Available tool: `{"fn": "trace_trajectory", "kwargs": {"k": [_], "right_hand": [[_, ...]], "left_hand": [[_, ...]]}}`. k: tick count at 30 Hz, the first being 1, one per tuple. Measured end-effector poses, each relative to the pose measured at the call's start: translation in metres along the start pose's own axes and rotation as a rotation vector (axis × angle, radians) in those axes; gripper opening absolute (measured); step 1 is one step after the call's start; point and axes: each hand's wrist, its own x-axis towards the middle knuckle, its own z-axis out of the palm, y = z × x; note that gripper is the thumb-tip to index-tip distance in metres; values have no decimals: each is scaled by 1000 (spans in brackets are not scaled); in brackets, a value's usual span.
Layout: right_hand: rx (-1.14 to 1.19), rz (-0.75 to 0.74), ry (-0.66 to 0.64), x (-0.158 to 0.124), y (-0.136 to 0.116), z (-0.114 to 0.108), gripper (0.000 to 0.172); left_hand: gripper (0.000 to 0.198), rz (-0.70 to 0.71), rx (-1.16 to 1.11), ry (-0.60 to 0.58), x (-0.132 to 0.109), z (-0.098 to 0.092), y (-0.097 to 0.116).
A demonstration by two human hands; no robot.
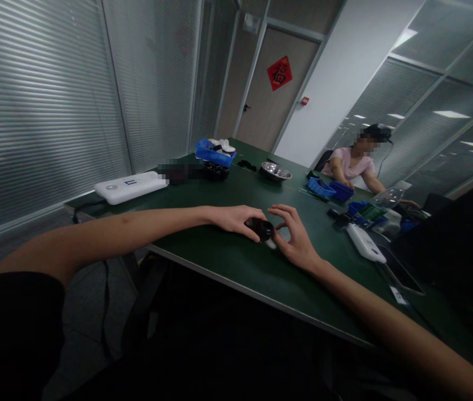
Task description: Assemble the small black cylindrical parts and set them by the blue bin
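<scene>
While the left hand (236,218) grasps a small dark bottle (266,229) between its thumb and fingers, the right hand (292,239) curves close beside it, its fingers parted and loosely bent; whether a fingertip touches the bottle, I cannot tell. In the head view, the bottle is at the near part of the green table (236,267), tilted with its black end toward the right hand. Farther back sit a metal bowl (277,175) and, to its left, a filled blue basket (211,154). A white device (133,187) lies near the left edge. Across the table at right, a seated person (351,164) in pink reaches toward blue trays (342,192).
</scene>
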Motion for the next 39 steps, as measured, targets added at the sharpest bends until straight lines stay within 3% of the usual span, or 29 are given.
{"fn": "trace_trajectory", "kwargs": {"k": [19,30,39], "right_hand": [[-130,105,37,0,8,4,47],[-70,-54,-49,-1,-3,-1,50],[-75,-46,-57,0,-5,0,50]], "left_hand": [[51,-7,-3,-5,-1,-2,5],[51,29,33,2,0,0,-1],[52,42,23,-13,0,-2,1]]}}
